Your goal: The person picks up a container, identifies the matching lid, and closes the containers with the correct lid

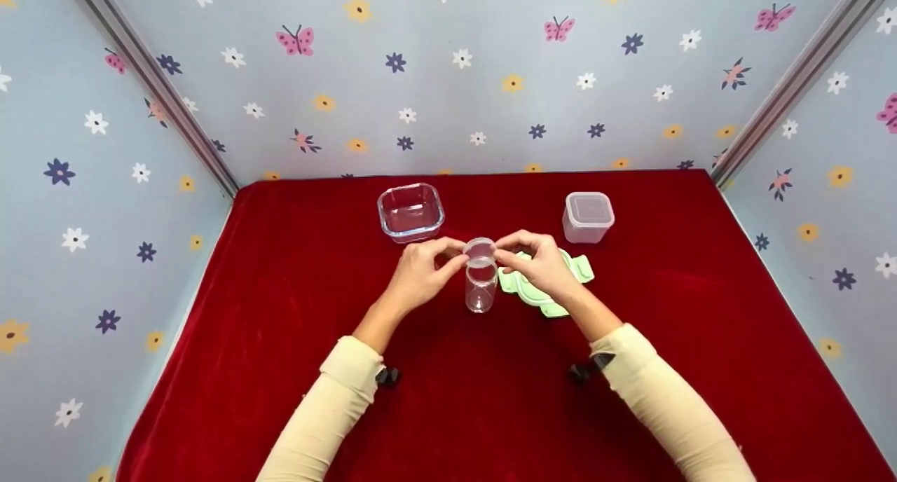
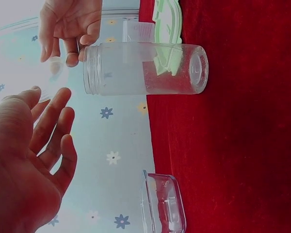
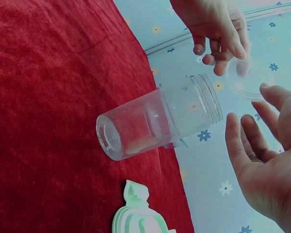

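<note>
A clear jar (image 1: 481,293) with a threaded neck stands upright and uncapped on the red cloth. Just above its mouth, both hands hold a round see-through lid (image 1: 480,249) by its edge, with a gap between lid and rim in the wrist views. My left hand (image 1: 424,272) pinches the left side between thumb and fingers. On the opposite side, my right hand (image 1: 536,265) pinches it the same way. Beneath the right hand lies a light green clip lid (image 1: 532,294), partly covered by that hand.
A square glass container (image 1: 411,212) without a lid sits behind the left hand. At the back right stands a frosted plastic box (image 1: 588,219) with its lid on. Patterned panels (image 1: 462,83) rise behind the red cloth (image 1: 448,398) and along both sides.
</note>
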A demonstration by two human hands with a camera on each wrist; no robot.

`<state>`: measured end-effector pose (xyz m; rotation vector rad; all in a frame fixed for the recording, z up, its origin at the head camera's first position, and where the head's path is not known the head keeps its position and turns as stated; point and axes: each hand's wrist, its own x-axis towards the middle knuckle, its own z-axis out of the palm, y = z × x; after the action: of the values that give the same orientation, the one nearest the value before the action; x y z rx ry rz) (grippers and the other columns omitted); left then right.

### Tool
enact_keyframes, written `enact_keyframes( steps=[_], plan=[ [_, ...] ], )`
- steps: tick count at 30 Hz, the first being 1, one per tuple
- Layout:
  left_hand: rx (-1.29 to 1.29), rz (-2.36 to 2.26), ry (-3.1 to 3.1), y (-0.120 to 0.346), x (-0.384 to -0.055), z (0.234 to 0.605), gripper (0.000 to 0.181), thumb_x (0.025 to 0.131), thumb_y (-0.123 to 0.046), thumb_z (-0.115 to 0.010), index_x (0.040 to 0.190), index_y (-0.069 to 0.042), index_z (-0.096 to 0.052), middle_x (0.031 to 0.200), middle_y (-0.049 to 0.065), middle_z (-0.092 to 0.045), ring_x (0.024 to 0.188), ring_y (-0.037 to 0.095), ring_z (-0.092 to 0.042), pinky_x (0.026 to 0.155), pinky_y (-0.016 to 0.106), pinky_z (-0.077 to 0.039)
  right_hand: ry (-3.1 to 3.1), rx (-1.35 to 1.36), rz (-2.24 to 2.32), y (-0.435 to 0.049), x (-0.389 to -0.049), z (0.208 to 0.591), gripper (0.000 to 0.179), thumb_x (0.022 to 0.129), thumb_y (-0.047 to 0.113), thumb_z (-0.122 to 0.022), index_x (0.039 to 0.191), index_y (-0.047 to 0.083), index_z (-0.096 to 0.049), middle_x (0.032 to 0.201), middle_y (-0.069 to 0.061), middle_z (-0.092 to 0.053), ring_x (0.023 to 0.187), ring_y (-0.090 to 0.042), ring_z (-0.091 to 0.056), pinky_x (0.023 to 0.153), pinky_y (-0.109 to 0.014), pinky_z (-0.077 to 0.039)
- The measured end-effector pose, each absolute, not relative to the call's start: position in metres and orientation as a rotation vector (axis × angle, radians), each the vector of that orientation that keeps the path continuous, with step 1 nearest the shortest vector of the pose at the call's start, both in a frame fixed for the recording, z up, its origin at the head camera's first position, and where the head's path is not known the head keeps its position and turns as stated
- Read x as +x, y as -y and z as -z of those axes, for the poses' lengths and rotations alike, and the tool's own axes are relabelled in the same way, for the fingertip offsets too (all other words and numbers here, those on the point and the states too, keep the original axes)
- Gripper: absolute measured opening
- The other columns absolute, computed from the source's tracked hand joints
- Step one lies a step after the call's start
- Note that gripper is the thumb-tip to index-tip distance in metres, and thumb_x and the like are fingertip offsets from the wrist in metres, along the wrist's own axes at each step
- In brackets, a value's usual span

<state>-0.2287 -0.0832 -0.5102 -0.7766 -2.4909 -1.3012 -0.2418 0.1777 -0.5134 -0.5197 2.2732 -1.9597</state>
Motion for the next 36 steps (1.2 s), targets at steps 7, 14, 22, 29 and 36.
enact_keyframes(
  steps=[7, 14, 22, 29, 36],
  plan=[
    [-0.771, 1.289, 2.504, 0.0843, -0.2277, 0.5084, 0.020, 0.106, -0.018, -0.079, 0.120, -0.005, -0.083, 0.105, 0.013, -0.087, 0.098, 0.028, -0.082, 0.088, 0.050, -0.063, -2.265, -0.524, 1.952, -0.1797, -0.2432, 0.5141, 0.023, 0.104, 0.004, -0.077, 0.123, -0.010, -0.077, 0.104, 0.014, -0.083, 0.097, -0.015, -0.081, 0.080, -0.033, -0.071],
    [-0.760, 1.231, 2.516, 0.0881, -0.2264, 0.5087, 0.019, 0.104, -0.018, -0.081, 0.119, -0.006, -0.083, 0.106, 0.013, -0.087, 0.097, 0.035, -0.081, 0.084, 0.049, -0.061, -2.239, -0.486, 1.978, -0.1843, -0.2442, 0.5121, 0.030, 0.107, 0.006, -0.074, 0.131, -0.011, -0.074, 0.106, 0.007, -0.083, 0.098, -0.021, -0.081, 0.077, -0.025, -0.068],
    [-0.774, 1.169, 2.516, 0.0869, -0.2252, 0.5095, 0.019, 0.103, -0.020, -0.082, 0.119, -0.009, -0.084, 0.107, 0.011, -0.087, 0.095, 0.035, -0.078, 0.082, 0.050, -0.061, -2.182, -0.459, 1.960, -0.1807, -0.2434, 0.5119, 0.034, 0.108, 0.007, -0.072, 0.137, -0.011, -0.071, 0.108, 0.009, -0.084, 0.093, -0.012, -0.080, 0.077, -0.025, -0.068],
    [-0.816, 1.103, 2.480, 0.0850, -0.2249, 0.5081, 0.019, 0.101, -0.017, -0.083, 0.118, -0.009, -0.084, 0.107, 0.009, -0.087, 0.095, 0.032, -0.078, 0.082, 0.049, -0.062, -2.277, -0.526, 1.909, -0.1796, -0.2441, 0.5138, 0.027, 0.105, 0.006, -0.076, 0.127, -0.008, -0.078, 0.113, -0.004, -0.086, 0.092, -0.009, -0.080, 0.077, -0.032, -0.070],
    [-0.836, 1.082, 2.460, 0.0833, -0.2252, 0.5079, 0.019, 0.101, -0.016, -0.084, 0.118, -0.009, -0.085, 0.109, 0.009, -0.087, 0.095, 0.030, -0.079, 0.083, 0.047, -0.063, -2.276, -0.547, 1.935, -0.1793, -0.2431, 0.5123, 0.025, 0.103, 0.003, -0.078, 0.123, -0.010, -0.078, 0.104, 0.013, -0.085, 0.091, -0.005, -0.078, 0.077, -0.031, -0.070]
  ],
)
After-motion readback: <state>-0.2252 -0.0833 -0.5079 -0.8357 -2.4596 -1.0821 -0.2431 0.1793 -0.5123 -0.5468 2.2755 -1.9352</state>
